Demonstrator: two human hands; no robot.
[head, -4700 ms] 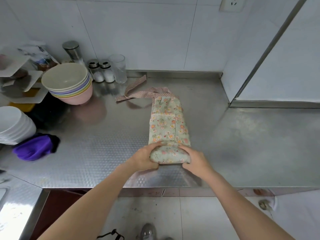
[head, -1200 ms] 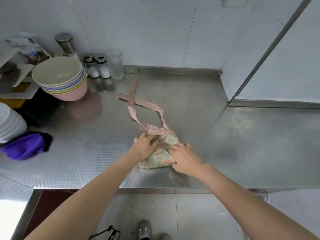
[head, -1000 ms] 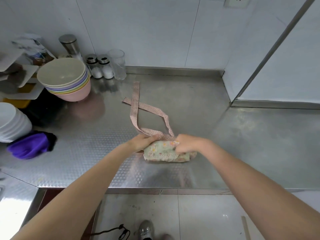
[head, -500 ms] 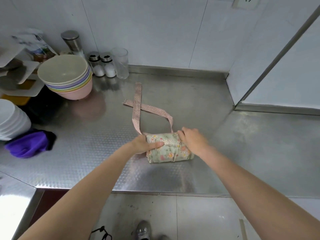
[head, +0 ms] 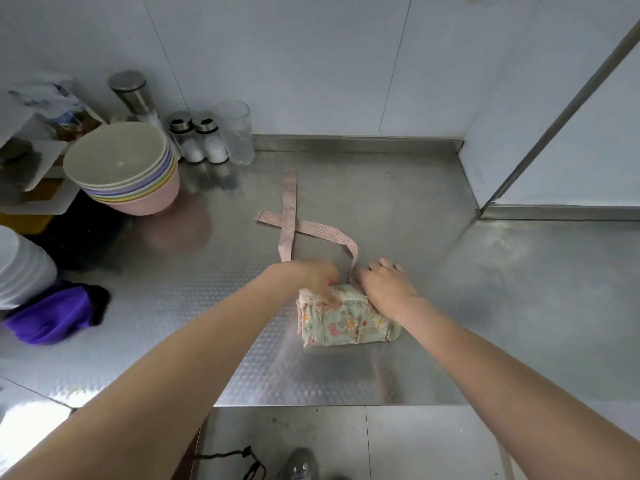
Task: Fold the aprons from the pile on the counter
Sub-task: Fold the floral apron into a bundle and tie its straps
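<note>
Hands shifted back, atop apron bundle

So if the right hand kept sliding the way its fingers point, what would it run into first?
The right hand rests on the far end of the folded apron, fingers pointing away and slightly left. First in that line is probably the pink dotted strap rising beside it; beyond lies bare steel counter. Depth is unclear.

We are seeing the folded apron lying mid-worktop, its straps running toward 12 o'clock. Bowls are sitting at 10 o'clock, shakers and a glass at 11, a cloth at 9.
</note>
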